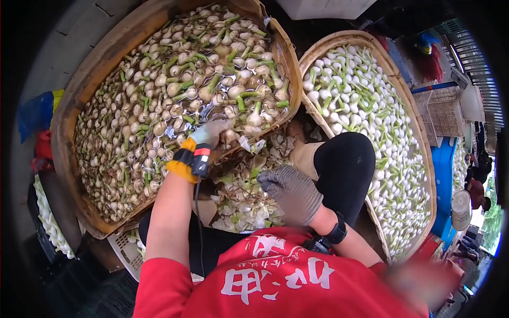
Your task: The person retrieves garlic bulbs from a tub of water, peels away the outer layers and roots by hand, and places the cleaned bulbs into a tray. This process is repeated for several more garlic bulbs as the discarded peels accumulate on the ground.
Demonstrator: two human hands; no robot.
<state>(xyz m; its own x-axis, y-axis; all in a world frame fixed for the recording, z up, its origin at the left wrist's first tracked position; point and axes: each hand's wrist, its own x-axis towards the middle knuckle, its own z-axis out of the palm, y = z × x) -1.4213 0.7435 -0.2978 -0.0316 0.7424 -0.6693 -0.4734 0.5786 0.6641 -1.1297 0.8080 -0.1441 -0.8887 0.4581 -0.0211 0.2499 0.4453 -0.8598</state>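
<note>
My left hand, in a pale glove with a yellow cuff, is at the near rim of the large brown tub. Its fingers are closed on a brownish bulb, garlic- or onion-like, partly hidden by them. Many unpeeled bulbs with cut green stems sit in water in that tub. My right hand, in a grey striped glove, is over my lap with its fingers curled in; whether they hold anything is hidden. Below and between both hands lies a heap of peeled skins and leaf scraps.
To the right stands a second tub of white peeled bulbs with green stems. My bent knee is between the scraps and that tub. A white crate is at lower left. Blue tub and baskets stand far right.
</note>
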